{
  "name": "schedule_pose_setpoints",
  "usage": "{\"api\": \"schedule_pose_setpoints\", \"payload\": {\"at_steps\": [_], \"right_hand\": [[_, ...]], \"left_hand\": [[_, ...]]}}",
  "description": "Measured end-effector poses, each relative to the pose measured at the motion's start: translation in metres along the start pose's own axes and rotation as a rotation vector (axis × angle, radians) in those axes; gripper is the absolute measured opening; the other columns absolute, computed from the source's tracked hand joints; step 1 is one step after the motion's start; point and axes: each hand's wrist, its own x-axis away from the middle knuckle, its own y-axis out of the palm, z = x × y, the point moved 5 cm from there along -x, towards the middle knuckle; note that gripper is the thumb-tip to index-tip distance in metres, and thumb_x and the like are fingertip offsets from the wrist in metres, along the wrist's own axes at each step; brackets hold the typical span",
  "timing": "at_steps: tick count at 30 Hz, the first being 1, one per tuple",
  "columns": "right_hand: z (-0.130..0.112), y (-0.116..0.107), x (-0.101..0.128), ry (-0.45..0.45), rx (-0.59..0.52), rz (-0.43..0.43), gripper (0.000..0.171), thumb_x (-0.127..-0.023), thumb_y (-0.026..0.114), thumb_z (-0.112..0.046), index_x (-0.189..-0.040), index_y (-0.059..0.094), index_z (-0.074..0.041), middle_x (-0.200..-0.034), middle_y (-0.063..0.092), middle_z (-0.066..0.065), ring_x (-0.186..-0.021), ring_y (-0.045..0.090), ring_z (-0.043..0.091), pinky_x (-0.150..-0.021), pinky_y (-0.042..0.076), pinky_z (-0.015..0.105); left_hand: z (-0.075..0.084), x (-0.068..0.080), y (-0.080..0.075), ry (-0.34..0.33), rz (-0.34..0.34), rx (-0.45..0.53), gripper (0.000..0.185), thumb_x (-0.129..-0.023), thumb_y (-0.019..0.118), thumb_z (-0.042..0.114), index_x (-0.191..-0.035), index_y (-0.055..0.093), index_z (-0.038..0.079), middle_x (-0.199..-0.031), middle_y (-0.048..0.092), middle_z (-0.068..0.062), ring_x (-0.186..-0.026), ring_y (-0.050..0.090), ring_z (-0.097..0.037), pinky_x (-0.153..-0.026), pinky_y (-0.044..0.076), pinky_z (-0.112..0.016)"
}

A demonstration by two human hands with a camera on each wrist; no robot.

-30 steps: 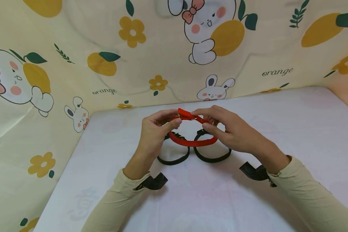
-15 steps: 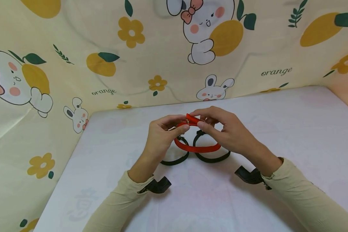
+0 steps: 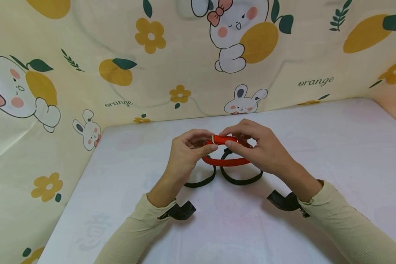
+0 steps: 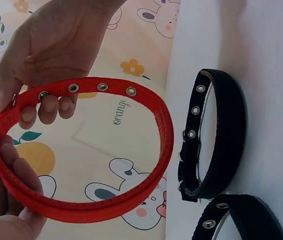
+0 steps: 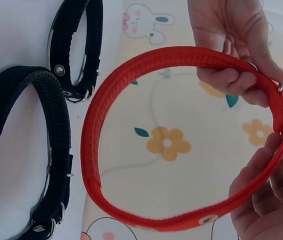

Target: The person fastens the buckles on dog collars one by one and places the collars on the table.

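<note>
A white tabletop (image 3: 333, 146) fills the lower and middle frame of the head view, evenly lit with soft shadows. Behind it and along the left edge hangs a cream cloth backdrop (image 3: 171, 47), creased in places, printed with white rabbits, yellow oranges with green leaves, yellow flowers and the word "orange".

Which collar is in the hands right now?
On the white table, below the rabbit-print cloth, both hands pinch a collar above two others. It is the only red collar; the two lying flat are black.
</note>
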Motion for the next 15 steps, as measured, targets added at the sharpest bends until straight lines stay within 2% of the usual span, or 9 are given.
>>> {"api": "schedule_pose_setpoints", "payload": {"at_steps": [8, 15], "right_hand": [[0.0003, -0.0016, 0.0006, 0.016, -0.001, 0.012, 0.019, -0.090, 0.074, -0.016, -0.107, 0.075, -0.025, -0.087, 0.059, -0.007, -0.078, 0.051, 0.012, -0.064, 0.043, 0.024], [-0.0001, -0.0006, 0.0013, 0.028, 0.038, 0.006, 0.018, -0.090, 0.075, -0.021, -0.107, 0.074, -0.023, -0.090, 0.061, -0.008, -0.080, 0.052, 0.011, -0.066, 0.043, 0.023]], "left_hand": [[0.0001, 0.0009, 0.0024, 0.017, 0.005, -0.018, 0.027, -0.085, 0.076, 0.001, -0.112, 0.072, -0.002, -0.092, 0.075, 0.008, -0.092, 0.069, -0.016, -0.076, 0.053, -0.024], [0.0026, 0.0022, 0.0038, 0.058, -0.011, -0.046, 0.026, -0.087, 0.075, 0.003, -0.112, 0.072, -0.001, -0.095, 0.074, 0.005, -0.096, 0.067, -0.022, -0.082, 0.054, -0.027]]}}
